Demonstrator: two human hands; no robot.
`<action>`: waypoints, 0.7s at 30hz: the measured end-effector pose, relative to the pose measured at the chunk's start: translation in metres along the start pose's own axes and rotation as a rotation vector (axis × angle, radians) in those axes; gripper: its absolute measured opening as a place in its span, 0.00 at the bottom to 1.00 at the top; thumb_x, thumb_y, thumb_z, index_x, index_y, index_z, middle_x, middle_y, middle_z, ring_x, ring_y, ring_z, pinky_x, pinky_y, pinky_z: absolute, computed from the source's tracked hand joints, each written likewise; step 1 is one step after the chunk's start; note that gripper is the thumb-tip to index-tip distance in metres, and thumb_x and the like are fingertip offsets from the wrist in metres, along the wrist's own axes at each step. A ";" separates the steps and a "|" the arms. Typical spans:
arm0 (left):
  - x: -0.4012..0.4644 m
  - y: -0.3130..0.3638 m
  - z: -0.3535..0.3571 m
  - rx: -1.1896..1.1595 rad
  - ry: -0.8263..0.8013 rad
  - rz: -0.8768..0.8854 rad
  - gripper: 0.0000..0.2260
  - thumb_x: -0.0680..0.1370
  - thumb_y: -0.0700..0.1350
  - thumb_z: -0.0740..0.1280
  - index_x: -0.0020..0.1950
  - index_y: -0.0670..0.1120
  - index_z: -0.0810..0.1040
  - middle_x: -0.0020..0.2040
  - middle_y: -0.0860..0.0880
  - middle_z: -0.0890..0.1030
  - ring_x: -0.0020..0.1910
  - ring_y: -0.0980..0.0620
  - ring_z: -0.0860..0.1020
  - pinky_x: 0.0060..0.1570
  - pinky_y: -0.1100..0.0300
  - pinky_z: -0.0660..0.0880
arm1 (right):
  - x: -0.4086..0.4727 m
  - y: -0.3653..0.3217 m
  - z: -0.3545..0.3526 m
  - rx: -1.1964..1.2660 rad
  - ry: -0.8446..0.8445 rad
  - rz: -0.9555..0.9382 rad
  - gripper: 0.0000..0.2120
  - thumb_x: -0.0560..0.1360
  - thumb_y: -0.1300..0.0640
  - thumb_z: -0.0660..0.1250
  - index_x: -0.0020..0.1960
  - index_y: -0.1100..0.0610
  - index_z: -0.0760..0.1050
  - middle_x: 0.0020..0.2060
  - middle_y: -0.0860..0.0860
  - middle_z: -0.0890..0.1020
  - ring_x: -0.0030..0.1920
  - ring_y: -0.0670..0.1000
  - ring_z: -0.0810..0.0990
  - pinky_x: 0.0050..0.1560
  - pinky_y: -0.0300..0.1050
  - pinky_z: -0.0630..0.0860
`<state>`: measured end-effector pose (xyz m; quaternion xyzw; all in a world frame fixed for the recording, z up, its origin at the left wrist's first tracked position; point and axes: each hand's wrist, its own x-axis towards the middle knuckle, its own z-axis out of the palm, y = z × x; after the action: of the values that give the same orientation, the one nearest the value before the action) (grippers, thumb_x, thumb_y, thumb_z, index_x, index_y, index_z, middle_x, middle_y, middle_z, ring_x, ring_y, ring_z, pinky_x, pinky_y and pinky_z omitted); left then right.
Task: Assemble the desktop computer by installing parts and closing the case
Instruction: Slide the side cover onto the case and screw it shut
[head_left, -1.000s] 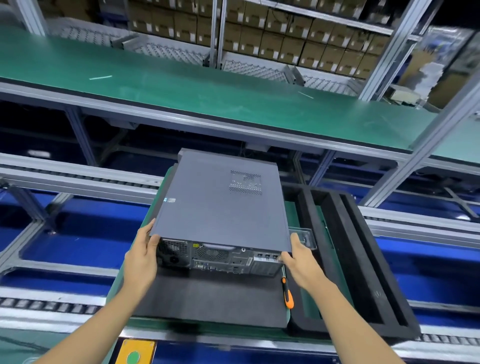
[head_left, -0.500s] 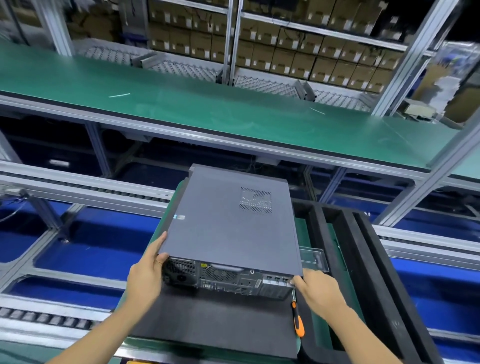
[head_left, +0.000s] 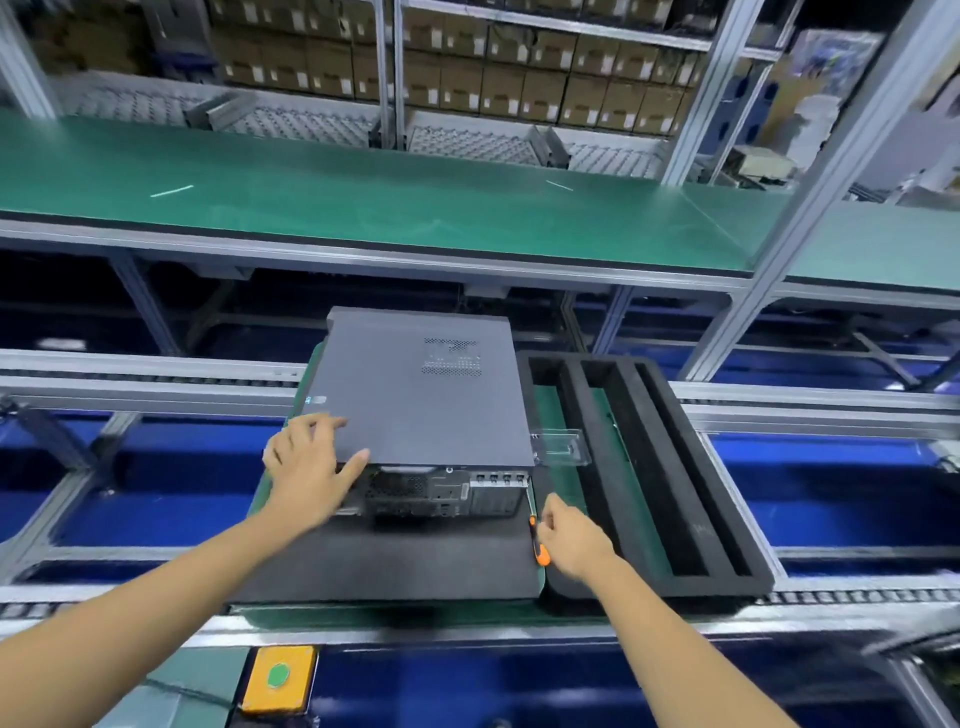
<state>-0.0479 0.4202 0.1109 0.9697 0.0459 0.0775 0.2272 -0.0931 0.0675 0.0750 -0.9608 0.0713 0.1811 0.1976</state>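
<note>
A dark grey desktop computer case (head_left: 421, 395) lies flat on a black foam mat (head_left: 395, 561), its side panel on top and its rear ports facing me. My left hand (head_left: 306, 467) rests on the near left corner of the panel, fingers spread over the top and thumb along the rear edge. My right hand (head_left: 569, 538) is off the case, at the mat's right edge, its fingers touching the orange-handled screwdriver (head_left: 537, 543) that lies there. I cannot tell whether the fingers grip the handle.
A black foam tray (head_left: 727, 519) with long slots sits right of the case, a small clear plastic box (head_left: 561, 447) at its near left. The pallet stands on a roller conveyor (head_left: 145, 384). A green belt (head_left: 363, 208) runs behind. An orange box with a green button (head_left: 279, 675) is below.
My left hand moved from the case's left side onto the panel's near left corner. My right hand left the case's right rear corner and dropped to the screwdriver.
</note>
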 end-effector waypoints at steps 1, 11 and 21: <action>-0.001 0.017 0.002 -0.002 -0.004 0.063 0.21 0.79 0.58 0.69 0.70 0.53 0.74 0.67 0.47 0.67 0.68 0.40 0.63 0.71 0.44 0.53 | -0.001 0.008 0.005 0.015 -0.043 0.008 0.03 0.82 0.54 0.56 0.50 0.53 0.66 0.52 0.56 0.77 0.48 0.58 0.77 0.53 0.51 0.75; 0.066 0.198 0.077 0.079 -0.214 0.637 0.09 0.81 0.57 0.64 0.58 0.57 0.76 0.55 0.55 0.67 0.60 0.48 0.65 0.66 0.49 0.59 | 0.060 0.043 0.029 0.022 -0.299 -0.089 0.14 0.82 0.54 0.59 0.67 0.53 0.70 0.71 0.63 0.56 0.72 0.66 0.63 0.70 0.52 0.69; 0.154 0.280 0.166 0.806 -0.711 0.707 0.10 0.82 0.46 0.64 0.63 0.52 0.78 0.58 0.50 0.82 0.59 0.46 0.78 0.55 0.52 0.71 | 0.103 0.063 0.030 0.043 -0.454 -0.265 0.16 0.80 0.53 0.63 0.66 0.54 0.67 0.68 0.62 0.65 0.41 0.58 0.71 0.56 0.51 0.76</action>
<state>0.1471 0.1173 0.1090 0.9021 -0.3291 -0.2016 -0.1929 -0.0201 0.0157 -0.0113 -0.8919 -0.0977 0.3631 0.2511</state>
